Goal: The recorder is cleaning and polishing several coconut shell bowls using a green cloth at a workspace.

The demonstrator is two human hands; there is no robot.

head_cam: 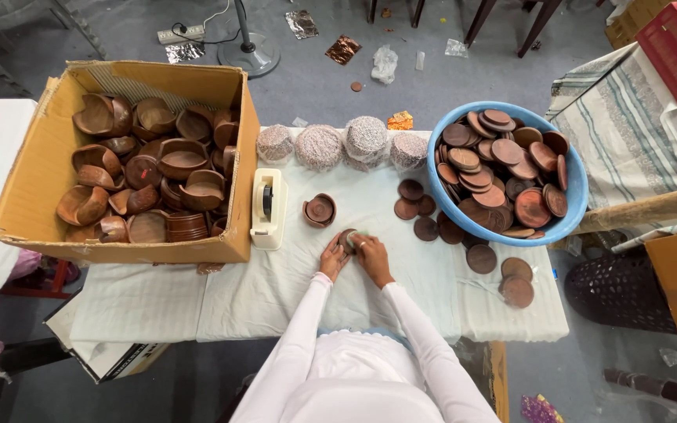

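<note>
Both your left hand (333, 258) and right hand (370, 254) pinch one small wooden bowl (348, 239) at frame centre; four wrapped stacks (319, 146) done, box (25, 196) and blue basin (573, 196) full.

Small round brown item (349, 237): mostly hidden between left hand (333, 259) and right hand (371, 258), kind indeterminable. Lower bowls in cardboard box (45, 168), left of hands: buried under upper ones.
</note>
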